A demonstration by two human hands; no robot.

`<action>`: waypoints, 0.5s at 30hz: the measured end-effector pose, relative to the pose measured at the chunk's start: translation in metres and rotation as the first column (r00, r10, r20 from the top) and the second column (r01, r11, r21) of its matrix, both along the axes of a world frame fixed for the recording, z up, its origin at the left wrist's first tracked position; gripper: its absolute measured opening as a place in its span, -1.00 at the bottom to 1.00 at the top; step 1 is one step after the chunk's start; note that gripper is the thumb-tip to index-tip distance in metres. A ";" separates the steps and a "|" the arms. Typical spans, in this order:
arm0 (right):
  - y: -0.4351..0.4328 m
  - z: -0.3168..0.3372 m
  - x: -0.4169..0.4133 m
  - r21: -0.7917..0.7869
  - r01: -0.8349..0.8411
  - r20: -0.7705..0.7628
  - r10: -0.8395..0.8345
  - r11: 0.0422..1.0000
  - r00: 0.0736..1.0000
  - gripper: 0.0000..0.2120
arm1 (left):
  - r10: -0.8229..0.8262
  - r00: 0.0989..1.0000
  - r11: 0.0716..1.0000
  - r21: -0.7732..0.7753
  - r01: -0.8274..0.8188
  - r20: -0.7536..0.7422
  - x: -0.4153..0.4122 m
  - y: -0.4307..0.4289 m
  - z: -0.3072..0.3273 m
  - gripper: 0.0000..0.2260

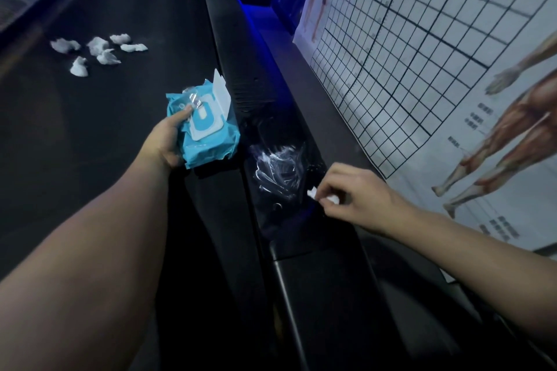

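**A:** What is held in the left hand (168, 138), and why is it kept there?

**B:** A blue pack of wipes (211, 135) is gripped near the centre of the frame, with the thumb curled over its top. Its white flap (221, 90) is stood open, so it is judged that a fresh wipe can be drawn out quickly.

**A:** And the right hand (355, 199)?

**B:** A small white wad (331, 198) is pinched between the thumb and the curled fingers, to the lower right of centre. It is held down at the black side rail (301, 235), just beside the white smears (277, 172). Probably the rail is being wiped at this place.

**A:** Why are the crumpled white pieces (96, 50) laid in the upper left?

**B:** They are placed on the dark belt (90, 129), well apart from the smears. It is supposed that they are finished with and put out of the way.

**A:** What is seen at the right edge?

**B:** A poster (422, 39) with a grid and muscle figures is hung there. It is not touched.
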State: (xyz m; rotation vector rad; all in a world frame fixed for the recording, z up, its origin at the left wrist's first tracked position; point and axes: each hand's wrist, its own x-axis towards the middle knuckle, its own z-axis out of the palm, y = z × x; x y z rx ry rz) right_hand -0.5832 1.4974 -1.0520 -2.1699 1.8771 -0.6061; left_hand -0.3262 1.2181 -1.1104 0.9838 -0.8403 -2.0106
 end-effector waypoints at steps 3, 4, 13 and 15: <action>-0.019 -0.008 -0.010 -0.044 0.155 0.045 -0.153 0.987 0.987 -0.89 | -0.004 1.000 1.000 -0.007 0.004 0.004 0.000 -0.001 -0.001 -0.77; -0.026 -0.008 -0.014 -0.043 0.193 0.059 -0.191 0.980 0.980 -0.89 | -0.005 1.000 1.000 -0.006 0.005 0.005 -0.001 -0.001 -0.001 -0.77; -0.061 -0.006 -0.022 -0.103 0.355 0.062 -0.350 0.929 0.934 -0.91 | -0.012 1.000 1.000 0.004 0.012 0.006 -0.001 0.000 0.000 -0.66; -0.064 0.003 -0.023 -0.146 0.395 0.132 -0.378 0.907 0.916 -0.84 | -0.015 1.000 1.000 0.004 0.015 0.005 -0.002 0.001 0.001 -0.68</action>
